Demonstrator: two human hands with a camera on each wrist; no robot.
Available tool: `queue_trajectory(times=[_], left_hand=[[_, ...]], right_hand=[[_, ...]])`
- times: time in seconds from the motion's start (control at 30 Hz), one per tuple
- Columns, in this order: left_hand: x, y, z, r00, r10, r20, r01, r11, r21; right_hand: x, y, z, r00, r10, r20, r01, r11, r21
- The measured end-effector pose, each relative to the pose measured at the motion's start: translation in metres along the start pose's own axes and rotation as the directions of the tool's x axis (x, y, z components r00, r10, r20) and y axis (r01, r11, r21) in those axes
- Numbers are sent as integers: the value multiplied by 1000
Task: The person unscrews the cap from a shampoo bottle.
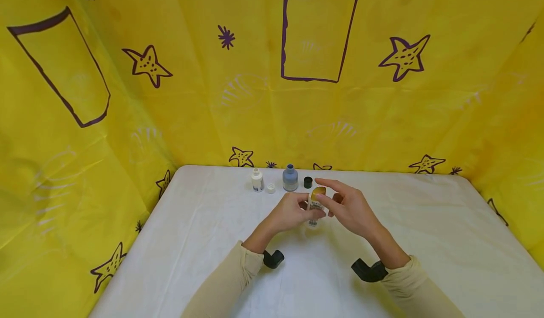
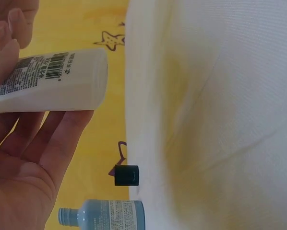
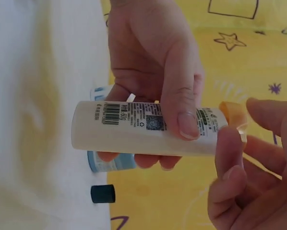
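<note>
My left hand (image 1: 293, 212) grips a small white bottle (image 3: 143, 139) with printed text and a barcode, thumb on the label side and fingers behind. A yellow-orange cap (image 3: 233, 114) sits at its top end; whether it is loose cannot be seen. Around that cap is my right hand (image 1: 350, 209), its thumb against the top of the bottle, its index finger extended a little apart and its other fingers loosely bent. In the left wrist view, the bottle's white base (image 2: 98, 79) stands clear of the table.
Behind the hands stand an uncapped white bottle (image 1: 257, 182), a white cap (image 1: 271, 189), an uncapped blue bottle (image 1: 290, 180) and a dark cap (image 1: 308, 182). They rest on a white-covered table (image 1: 204, 223). Yellow patterned cloth (image 1: 255, 120) closes off the back and sides.
</note>
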State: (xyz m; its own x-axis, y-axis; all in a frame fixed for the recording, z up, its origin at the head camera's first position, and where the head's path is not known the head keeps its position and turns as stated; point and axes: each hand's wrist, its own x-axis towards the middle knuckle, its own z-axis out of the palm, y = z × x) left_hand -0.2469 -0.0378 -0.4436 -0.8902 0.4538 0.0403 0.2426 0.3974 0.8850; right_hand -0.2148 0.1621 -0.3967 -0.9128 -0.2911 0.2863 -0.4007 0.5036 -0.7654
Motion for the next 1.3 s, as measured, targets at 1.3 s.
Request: queue_trajectory(times=[1.3], left_hand=[[-1, 8, 5, 999, 52, 3, -52, 998, 38]], right_hand=[[-5, 2, 12, 974, -98, -203, 98, 995, -8]])
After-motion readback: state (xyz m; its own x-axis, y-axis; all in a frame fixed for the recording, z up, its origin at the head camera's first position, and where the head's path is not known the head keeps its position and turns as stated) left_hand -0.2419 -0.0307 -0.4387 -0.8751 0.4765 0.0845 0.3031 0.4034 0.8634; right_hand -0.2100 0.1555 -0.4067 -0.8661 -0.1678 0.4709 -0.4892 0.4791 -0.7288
